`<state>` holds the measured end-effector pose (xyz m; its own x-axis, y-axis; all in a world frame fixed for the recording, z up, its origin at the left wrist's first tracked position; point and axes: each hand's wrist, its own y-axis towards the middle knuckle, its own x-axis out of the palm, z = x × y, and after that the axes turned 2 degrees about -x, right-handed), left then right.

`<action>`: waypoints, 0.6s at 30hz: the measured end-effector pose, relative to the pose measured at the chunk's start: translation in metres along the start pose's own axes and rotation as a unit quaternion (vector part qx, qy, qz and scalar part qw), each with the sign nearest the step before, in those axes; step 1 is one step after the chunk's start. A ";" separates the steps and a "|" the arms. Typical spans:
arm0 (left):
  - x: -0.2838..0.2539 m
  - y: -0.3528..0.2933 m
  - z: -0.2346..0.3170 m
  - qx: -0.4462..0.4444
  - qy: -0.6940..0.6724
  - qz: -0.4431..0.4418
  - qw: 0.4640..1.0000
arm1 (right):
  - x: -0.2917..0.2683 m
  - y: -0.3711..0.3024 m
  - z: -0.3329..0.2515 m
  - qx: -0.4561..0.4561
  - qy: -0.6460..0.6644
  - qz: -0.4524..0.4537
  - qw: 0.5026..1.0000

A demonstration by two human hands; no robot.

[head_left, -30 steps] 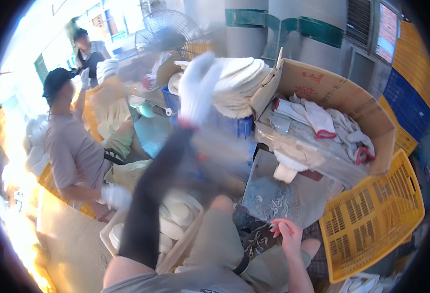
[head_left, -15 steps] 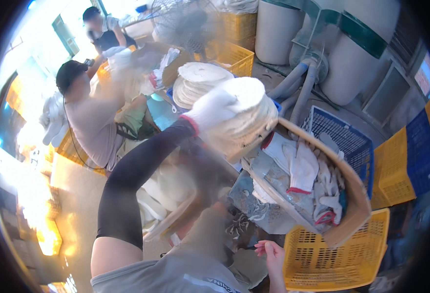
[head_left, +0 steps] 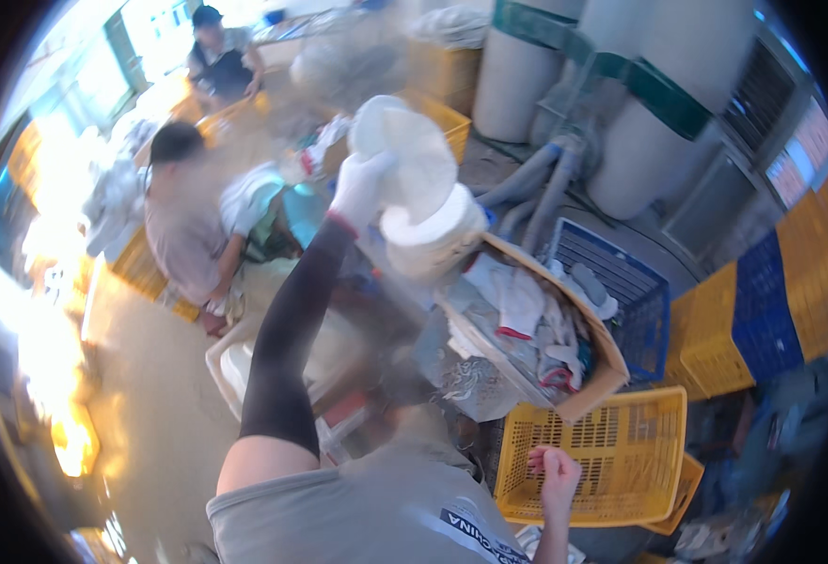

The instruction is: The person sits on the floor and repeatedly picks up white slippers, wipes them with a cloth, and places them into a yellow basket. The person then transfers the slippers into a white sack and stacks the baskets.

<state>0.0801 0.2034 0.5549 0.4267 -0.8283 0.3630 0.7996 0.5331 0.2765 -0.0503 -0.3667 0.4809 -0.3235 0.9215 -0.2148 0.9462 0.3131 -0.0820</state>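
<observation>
Nearest to us is our own grey shirt [head_left: 367, 508], on the near side of the cardboard box [head_left: 594, 393]. Our bare right hand [head_left: 557, 473] is also on the near side of the box, its fingers loosely curled; we cannot tell whether anything is pinched in them. Behind that hand we see a yellow basket [head_left: 625, 451], just on the near side of the box, though we cannot tell whether the hand touches it.

Inside the box we have a heap of white gloves [head_left: 523, 299], some with red cuffs. A grey tray [head_left: 500, 404] with pale scraps [head_left: 471, 378] sits just left of the box.

Farther out, beyond the box and to its left, our gloved left hand [head_left: 361, 191] pinches a floppy white round pad [head_left: 420, 169] by its edge; blur keeps us from telling if it is a single layer. The held pad hangs above a stack of white pads [head_left: 430, 237] just beyond the box's left end.

A seated co-worker [head_left: 183, 240] is well left of the box. Behind the box stands a blue crate [head_left: 641, 340], and farther beyond it we see grey pipes [head_left: 557, 193] and tall pale tanks [head_left: 517, 89].
</observation>
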 end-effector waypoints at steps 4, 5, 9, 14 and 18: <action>0.156 -0.102 0.030 -0.018 0.070 -0.097 0.993 | -0.040 0.001 -0.048 -0.087 -0.027 0.072 0.993; 0.202 -0.138 0.027 -0.001 0.099 -0.149 0.984 | -0.039 0.004 -0.062 -0.115 -0.005 0.084 0.990; 0.357 -0.268 -0.010 0.246 0.251 -0.319 0.880 | -0.034 -0.007 -0.095 -0.229 -0.014 0.132 0.964; 0.398 -0.380 -0.063 -0.248 0.100 -0.527 0.807 | -0.045 -0.101 -0.001 0.041 0.108 0.513 0.850; 0.385 -0.453 -0.109 -0.287 0.224 -0.675 0.641 | 0.017 -0.287 0.187 0.255 0.097 0.714 0.645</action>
<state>-0.0720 -0.3756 0.4718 -0.8432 -0.5030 -0.1898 0.5367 -0.7676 -0.3502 -0.3284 -0.4842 0.3184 0.9284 0.2135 -0.3043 0.1363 -0.9571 -0.2556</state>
